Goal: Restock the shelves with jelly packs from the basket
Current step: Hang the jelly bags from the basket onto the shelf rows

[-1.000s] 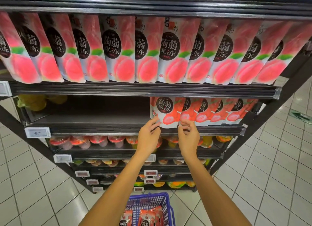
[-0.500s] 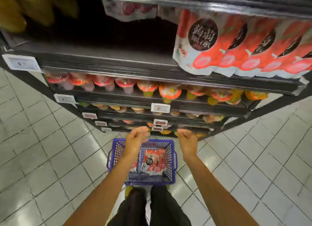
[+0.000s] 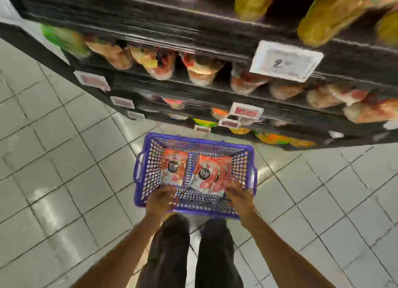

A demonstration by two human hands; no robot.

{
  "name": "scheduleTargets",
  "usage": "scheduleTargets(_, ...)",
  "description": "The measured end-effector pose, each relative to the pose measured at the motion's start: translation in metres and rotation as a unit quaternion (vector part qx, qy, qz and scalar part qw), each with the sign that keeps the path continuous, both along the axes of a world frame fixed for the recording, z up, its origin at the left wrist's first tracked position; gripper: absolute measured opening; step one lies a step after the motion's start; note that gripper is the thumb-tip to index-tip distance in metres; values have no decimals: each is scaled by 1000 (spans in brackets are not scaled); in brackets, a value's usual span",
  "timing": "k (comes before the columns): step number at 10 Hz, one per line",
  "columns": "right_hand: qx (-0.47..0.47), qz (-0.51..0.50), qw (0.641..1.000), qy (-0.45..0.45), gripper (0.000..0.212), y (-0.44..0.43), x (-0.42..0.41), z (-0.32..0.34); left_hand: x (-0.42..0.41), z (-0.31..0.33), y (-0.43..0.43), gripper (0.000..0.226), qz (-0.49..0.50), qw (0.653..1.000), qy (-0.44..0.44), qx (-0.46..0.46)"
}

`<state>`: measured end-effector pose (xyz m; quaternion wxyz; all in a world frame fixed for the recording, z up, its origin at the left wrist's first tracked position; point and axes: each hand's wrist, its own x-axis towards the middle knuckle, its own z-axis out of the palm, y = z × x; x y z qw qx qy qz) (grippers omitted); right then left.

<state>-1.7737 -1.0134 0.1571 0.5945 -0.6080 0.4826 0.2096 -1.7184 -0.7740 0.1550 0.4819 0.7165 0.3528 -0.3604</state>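
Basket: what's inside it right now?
In the purple basket: a left jelly pack and a right jelly pack, side by side. The left hand and right hand cover their near edges; any grip, or packs underneath, can't be seen.

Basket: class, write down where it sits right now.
Head view, lower centre: the basket stands on the tiled floor below the shelves, just ahead of the person's legs, with the left hand and right hand at its near end.

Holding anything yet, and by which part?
Cannot tell. Left hand and right hand reach the near ends of two jelly packs in the basket; blur hides any grip.
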Motion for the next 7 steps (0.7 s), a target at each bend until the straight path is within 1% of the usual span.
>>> scheduleTargets(1, -16, -6, 999, 40, 38, 3, 0, -64, -3, -74, 11, 12, -34, 999, 24, 27)
scheduleTargets(2, -43, 67, 994, 69, 15, 7, 0, -134, -1, -130, 10, 24, -86, 994, -6, 63)
scheduleTargets(3, -63, 117, 990, 52, 17, 9, 6, -198, 4, -189, 8, 18, -154, 980, -35, 119)
scheduleTargets(4, -43, 144, 984, 100, 16, 12, 16, -257, 12, -246, 9, 25, -183, 970, -40, 152)
scheduleTargets(5, -90, 262, 947, 163, 12, 20, 26, -301, 21, -294, 12, 30, -196, 960, -62, 192)
scheduleTargets(6, -91, 205, 960, 166, 27, 36, 33, -338, 28, -333, 14, 55, -206, 949, -61, 230)
scheduleTargets(7, -61, 119, 973, 188, 52, 58, 47, -362, 35, -355, 9, 61, -124, 966, -66, 217)
